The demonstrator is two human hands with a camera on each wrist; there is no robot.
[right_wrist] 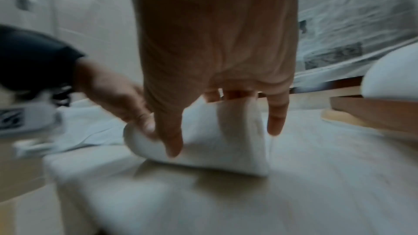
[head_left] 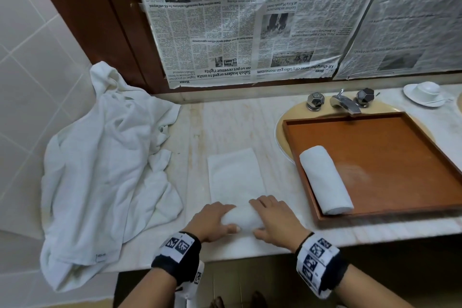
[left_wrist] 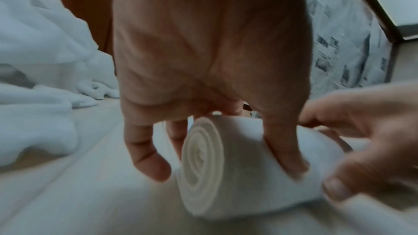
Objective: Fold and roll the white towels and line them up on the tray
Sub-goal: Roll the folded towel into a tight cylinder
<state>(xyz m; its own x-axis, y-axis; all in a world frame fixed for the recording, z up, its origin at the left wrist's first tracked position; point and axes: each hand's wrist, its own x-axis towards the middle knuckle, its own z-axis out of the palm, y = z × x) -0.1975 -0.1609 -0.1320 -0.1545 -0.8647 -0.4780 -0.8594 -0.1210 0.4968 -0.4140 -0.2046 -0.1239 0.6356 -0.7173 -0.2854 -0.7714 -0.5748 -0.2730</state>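
We are mid-roll: our left hand [head_left: 212, 217] and right hand [head_left: 272, 217] curl their fingers [left_wrist: 147, 160] over a half-rolled white cotton towel [head_left: 241, 219] on the pale marble surface [head_left: 240, 122]. Its unrolled strip lies flat beyond our fingertips. Next, we judge, keep rolling it forward evenly, then carry it right to the brown wooden tray [head_left: 400, 157], beside the finished white roll [head_left: 325, 180].

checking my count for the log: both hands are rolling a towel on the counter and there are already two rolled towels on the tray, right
Not quite: the head view shows only one rolled towel on the tray, along its left side. The rest holds: the left hand and right hand are rolling a towel on the counter.
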